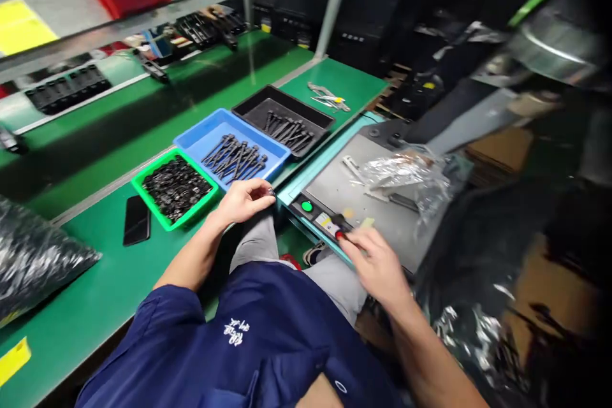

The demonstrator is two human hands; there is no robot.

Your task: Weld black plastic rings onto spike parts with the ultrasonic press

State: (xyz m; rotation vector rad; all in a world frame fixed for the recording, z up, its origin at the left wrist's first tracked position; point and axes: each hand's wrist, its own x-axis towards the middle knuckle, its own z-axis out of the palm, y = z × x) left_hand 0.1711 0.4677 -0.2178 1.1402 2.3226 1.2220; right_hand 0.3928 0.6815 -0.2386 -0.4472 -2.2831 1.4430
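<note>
My left hand [243, 199] is at the bench's front edge, beside the blue tray [196, 138]. Its thumb and forefinger are pinched on something small and dark that I cannot make out. In the blue tray lie several black rod-like parts [234, 156]. A green tray [174, 227] to its left is full of small black pieces [176, 188]. My right hand [377, 261], fingers closed together and slightly blurred, is over the front panel of a machine [329, 185]. At its fingertips is a small red and black thing [339, 234], too smeared to name. A green button [306, 206] shows on the panel.
A black tray [243, 105] holds more black rods. Pliers-like tools [329, 97] lie behind it. A phone [136, 220] and a plastic bag of dark parts [38, 261] are at the left. Clear plastic wrap [406, 178] covers part of the machine. A shelf edge [191, 3] crosses above the bench.
</note>
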